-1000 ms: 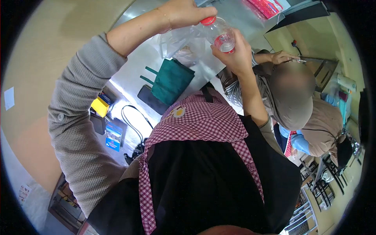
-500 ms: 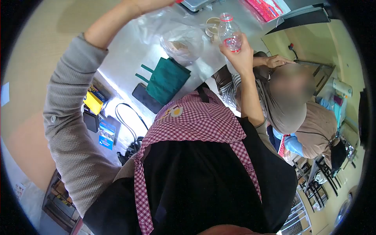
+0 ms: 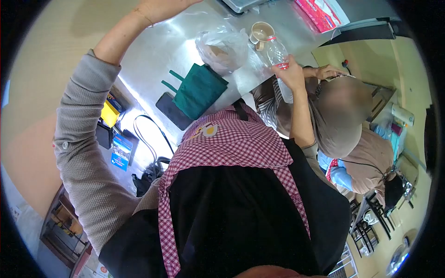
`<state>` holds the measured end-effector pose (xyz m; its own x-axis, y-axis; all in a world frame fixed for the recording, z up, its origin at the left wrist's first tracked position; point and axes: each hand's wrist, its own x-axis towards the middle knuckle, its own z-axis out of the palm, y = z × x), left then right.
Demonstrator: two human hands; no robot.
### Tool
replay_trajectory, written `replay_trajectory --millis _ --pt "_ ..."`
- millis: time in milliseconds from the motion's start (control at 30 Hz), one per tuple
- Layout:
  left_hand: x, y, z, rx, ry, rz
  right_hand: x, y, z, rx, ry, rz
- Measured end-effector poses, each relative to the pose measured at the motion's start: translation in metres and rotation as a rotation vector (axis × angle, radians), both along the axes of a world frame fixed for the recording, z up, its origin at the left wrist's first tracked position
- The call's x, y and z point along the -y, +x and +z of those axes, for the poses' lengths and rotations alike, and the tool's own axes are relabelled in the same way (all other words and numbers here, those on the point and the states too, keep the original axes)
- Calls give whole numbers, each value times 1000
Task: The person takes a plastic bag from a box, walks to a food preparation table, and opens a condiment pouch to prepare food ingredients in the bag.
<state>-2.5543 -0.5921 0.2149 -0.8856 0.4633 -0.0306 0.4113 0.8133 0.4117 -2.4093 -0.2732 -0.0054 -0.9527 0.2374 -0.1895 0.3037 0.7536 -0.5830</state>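
Steel table (image 3: 153,62): plastic bag (image 3: 223,52), green pouch (image 3: 200,91) partly covering phone (image 3: 172,111), cup (image 3: 262,32) near bottle (image 3: 277,52). Right hand (image 3: 292,76) wrapped round bottle; left hand (image 3: 166,8) cropped, can't tell.

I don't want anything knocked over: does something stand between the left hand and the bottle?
Seemingly yes: the beige mug stands on the left hand's side of the bottle, close by its neck. The plastic bag lies just off the direct line. The bottle's height is unclear.

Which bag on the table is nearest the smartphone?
The green cloth bag with two straps, right beside the smartphone; the translucent plastic bag lies farther away, toward the mug.
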Motion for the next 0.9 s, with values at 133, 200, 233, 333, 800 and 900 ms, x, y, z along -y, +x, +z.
replay_trajectory --millis 133,200,233,333,800,900 --pt "-9 4 -5 -29 -73 -1 0 -3 1 33 59 42" --pt "-13 2 -13 -12 -72 5 3 -4 10 69 66 47" --pt "-14 0 -18 6 -72 10 4 -5 13 106 72 51" --pt "-21 -4 -32 23 -72 31 2 -6 10 100 66 65" --pt "-45 -4 -85 -79 -148 -108 -2 -13 23 221 117 109" --pt "-47 -6 -86 -62 -158 -118 -2 -14 27 221 109 118"
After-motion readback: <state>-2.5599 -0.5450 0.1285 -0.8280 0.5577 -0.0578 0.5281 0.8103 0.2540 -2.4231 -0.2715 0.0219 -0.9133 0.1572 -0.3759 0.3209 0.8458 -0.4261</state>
